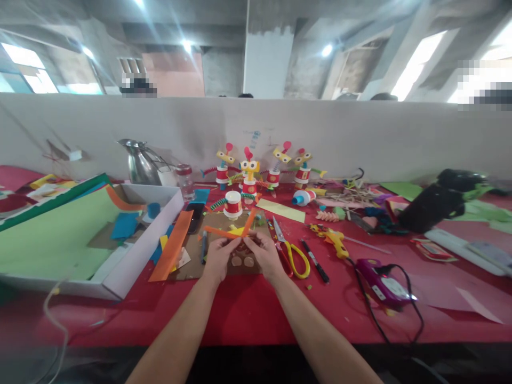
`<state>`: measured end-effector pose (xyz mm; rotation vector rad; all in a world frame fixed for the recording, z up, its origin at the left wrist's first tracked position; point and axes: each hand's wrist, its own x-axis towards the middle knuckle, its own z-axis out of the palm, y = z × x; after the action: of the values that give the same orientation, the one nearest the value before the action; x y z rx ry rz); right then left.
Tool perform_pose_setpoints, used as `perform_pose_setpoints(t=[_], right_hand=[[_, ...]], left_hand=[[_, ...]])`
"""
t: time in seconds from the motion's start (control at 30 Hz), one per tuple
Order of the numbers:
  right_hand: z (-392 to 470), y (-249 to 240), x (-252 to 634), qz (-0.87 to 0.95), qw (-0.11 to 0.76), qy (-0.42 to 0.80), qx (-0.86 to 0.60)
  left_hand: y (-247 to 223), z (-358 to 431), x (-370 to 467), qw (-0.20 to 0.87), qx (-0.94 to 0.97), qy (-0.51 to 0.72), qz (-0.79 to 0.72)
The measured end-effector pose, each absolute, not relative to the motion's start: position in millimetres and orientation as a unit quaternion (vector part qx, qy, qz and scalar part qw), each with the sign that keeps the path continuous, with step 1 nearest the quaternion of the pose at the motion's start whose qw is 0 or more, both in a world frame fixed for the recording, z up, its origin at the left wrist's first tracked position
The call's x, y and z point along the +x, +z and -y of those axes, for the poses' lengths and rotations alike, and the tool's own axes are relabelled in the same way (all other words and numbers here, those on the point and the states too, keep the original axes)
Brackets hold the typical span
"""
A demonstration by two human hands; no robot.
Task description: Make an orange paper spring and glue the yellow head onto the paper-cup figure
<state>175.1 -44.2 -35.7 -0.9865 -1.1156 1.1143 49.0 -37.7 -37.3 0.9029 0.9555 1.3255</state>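
Note:
My left hand (221, 255) and my right hand (264, 252) meet above a brown board (188, 271). Between my pinched fingertips are two narrow orange paper strips (220, 233) joined in a V, one running left, the other up and to the right. Just beyond them lies a bit of yellow paper (237, 230). A paper-cup figure (233, 204) with striped folded arms and no head stands behind my hands. Right of my right hand lie scissors with yellow handles (298, 261) and a black marker (315, 261).
A white box (132, 266) of coloured paper stands left, beside a wide orange strip (173, 245). Several finished cup figures (249, 181) line the partition. To the right are a yellow glue gun (336, 241), a purple power strip (384, 282) with a looping cable, and a glue bottle (306, 197).

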Motion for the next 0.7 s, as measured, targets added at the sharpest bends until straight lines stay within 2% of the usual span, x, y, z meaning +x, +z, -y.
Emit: perform_pose_setpoints(t=[0.33, 0.53, 0.7], right_hand=[[47.0, -30.0, 175.3, 0.468, 0.601, 0.489, -0.425], [45.1, -28.0, 179.3, 0.405, 0.601, 0.567, -0.392], [43.5, -28.5, 180.3, 0.406, 0.589, 0.577, -0.393]], left_hand=[[-35.8, 38.8, 52.3, 0.62, 0.36, 0.575, -0.394], [-33.3, 37.2, 45.1, 0.688, 0.337, 0.529, -0.364], [-32.8, 35.4, 42.1, 0.708, 0.309, 0.512, -0.376]])
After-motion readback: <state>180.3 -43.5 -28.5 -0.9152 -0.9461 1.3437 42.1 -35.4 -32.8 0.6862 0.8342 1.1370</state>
